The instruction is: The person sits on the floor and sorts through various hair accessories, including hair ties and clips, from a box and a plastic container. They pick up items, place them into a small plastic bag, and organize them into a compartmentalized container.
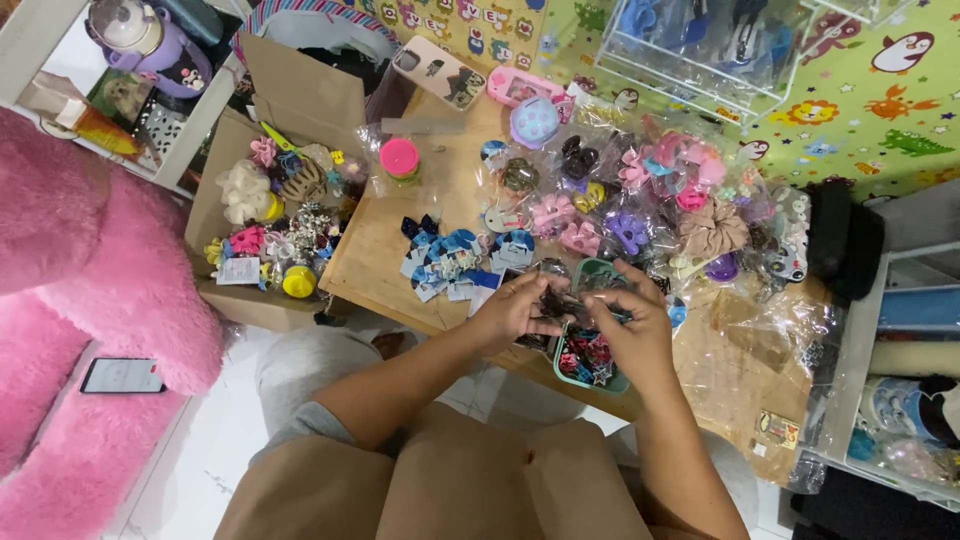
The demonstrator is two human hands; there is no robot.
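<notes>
My left hand [512, 312] and my right hand [632, 322] meet over the near edge of a low wooden table [375, 255]. Together they pinch a small dark hair accessory [556, 302] in clear wrap. Just beneath sits a small teal tray [596, 378] holding several dark and pink clips. A pile of blue bow clips on cards [455, 262] lies left of my left hand. Packets of pink and purple hair clips [620, 190] in clear bags cover the table beyond my hands.
An open cardboard box [268, 215] of hair ties and clips stands left of the table. A pink plush seat [80, 300] with a phone [122, 376] on it fills the left. A clear plastic sheet [740, 350] lies at right, shelves beyond.
</notes>
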